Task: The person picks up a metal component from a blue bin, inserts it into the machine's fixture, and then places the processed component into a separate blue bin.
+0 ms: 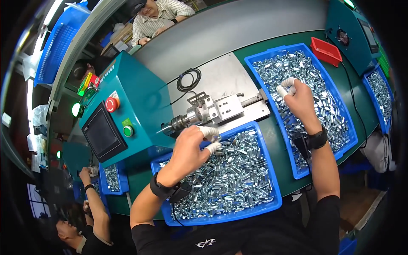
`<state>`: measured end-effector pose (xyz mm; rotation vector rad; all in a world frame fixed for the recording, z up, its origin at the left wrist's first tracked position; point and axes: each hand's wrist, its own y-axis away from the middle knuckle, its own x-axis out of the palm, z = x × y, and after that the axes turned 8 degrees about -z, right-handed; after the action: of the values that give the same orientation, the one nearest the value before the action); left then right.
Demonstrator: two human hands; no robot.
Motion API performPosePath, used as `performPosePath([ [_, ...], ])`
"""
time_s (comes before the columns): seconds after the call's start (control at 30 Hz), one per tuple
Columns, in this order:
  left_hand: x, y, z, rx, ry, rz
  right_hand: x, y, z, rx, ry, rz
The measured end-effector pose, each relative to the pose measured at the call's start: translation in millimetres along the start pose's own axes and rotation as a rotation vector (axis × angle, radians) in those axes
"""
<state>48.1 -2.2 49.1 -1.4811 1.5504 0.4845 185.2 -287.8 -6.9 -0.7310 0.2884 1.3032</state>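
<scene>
My left hand (pixel 187 148), with white covers on its fingertips, hovers over the upper part of the near blue tray (pixel 278 193), beside the machine's spindle (pixel 182 123). Its thumb and fingers are curved with a gap between them. Small shiny metal sleeves (pixel 229 182) fill that tray. Above the right blue tray (pixel 348 114), my right hand (pixel 301 102) has its covered fingers curled together; whatever is between them is too small to make out. Similar metal pieces (pixel 327 110) fill this tray. A metal clamping fixture (pixel 227 107) sits on a steel plate between the trays.
A teal machine (pixel 140 93) with a dark screen (pixel 104 134), red button (pixel 111 104) and green button (pixel 128 131) stands left. A black cable (pixel 188 80) lies coiled behind the fixture. A red bin (pixel 326 51) is at the back right. Co-workers sit opposite and at lower left.
</scene>
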Motion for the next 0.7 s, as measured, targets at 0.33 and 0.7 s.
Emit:
performPosePath([
  [0.33, 8.6, -55.6, 30.6, 0.121, -0.335, -0.155, 1.1, 16.1, 15.7, -0.06, -0.222, 0.077],
  [0.7, 6.5, -56.4, 29.8, 0.153, -0.368, -0.195, 4.1, 16.4, 10.3, -0.204, -0.182, 0.143],
])
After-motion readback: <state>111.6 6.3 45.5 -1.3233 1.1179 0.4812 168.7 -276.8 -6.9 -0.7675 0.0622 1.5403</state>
